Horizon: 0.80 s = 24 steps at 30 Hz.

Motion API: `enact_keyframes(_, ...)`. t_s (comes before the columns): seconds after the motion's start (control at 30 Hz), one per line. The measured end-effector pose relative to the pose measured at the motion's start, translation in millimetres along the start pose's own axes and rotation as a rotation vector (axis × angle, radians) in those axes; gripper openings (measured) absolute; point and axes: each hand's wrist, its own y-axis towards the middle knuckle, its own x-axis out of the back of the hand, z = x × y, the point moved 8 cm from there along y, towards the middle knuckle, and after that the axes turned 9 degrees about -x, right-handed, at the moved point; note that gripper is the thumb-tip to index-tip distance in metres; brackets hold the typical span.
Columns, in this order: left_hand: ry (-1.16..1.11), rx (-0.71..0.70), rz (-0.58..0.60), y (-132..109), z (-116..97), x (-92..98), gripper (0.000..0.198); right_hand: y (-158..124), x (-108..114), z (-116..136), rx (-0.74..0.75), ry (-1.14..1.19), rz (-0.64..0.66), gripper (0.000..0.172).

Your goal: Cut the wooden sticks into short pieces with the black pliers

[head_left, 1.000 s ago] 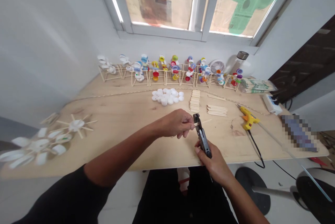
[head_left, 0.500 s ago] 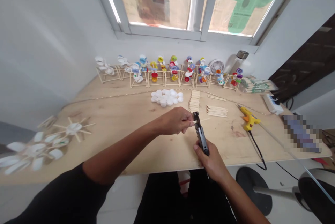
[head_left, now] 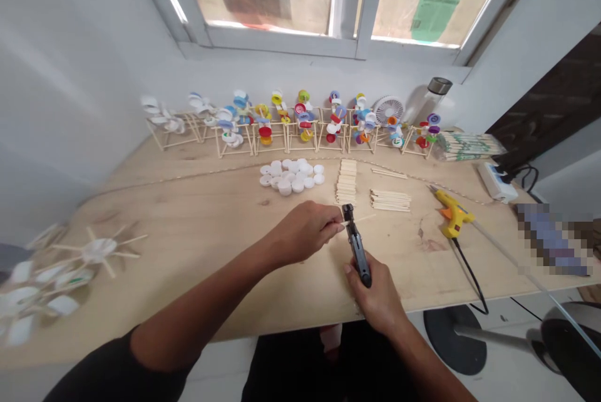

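My left hand [head_left: 310,230] is closed in a pinch on a thin wooden stick [head_left: 365,220], whose far end juts out to the right. My right hand [head_left: 378,294] is wrapped round the handles of dark multi-tool pliers [head_left: 359,252]. The jaws of the pliers point away from me and lie across the stick, just beside my left fingertips. Beyond my hands are a pile of white bottle caps [head_left: 292,176], a column of short sticks [head_left: 346,181] and a stack of longer sticks [head_left: 390,200].
Wheels of coloured caps on stick frames [head_left: 305,129] line the wall. A yellow glue gun [head_left: 453,214] with a black cord lies right, near a power strip [head_left: 498,183]. Stick-and-cap wheels [head_left: 98,250] lie left. A fan [head_left: 389,110] and bottle [head_left: 432,98] stand behind.
The view has tilted down and shifted slightly. My left hand still pinches the stick and the pliers stay at it, both close to where they were over the table.
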Motion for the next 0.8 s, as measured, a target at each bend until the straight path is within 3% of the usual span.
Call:
enact_keyframes(0.23,0.207,0.026,-0.037,3,13,-9.7,0.013,7,-3,-5,-0.042,-0.008,-0.025,0.020)
enact_keyframes(0.4,0.431,-0.059,-0.286,-5,0,-14.7,0.021,7,-2,-7,-0.056,0.098,0.009,0.019)
enact_keyframes(0.5,0.453,-0.136,-0.455,-15,-13,-15.0,0.019,7,-2,-8,-0.055,0.143,0.040,0.018)
enact_keyframes(0.57,0.356,-0.137,-0.557,-22,-15,-10.5,0.016,7,-3,-11,-0.069,0.180,0.059,0.018)
enact_keyframes(0.63,0.152,-0.041,-0.644,-28,-5,-4.0,0.014,6,-5,-14,-0.093,0.220,0.085,0.017)
enact_keyframes(0.7,-0.182,0.110,-0.724,-34,14,-2.1,0.015,6,-6,-17,-0.108,0.248,0.095,0.017)
enact_keyframes(0.8,-0.784,0.292,-0.802,-38,38,-16.5,0.020,4,-6,-17,-0.104,0.264,0.101,0.017)
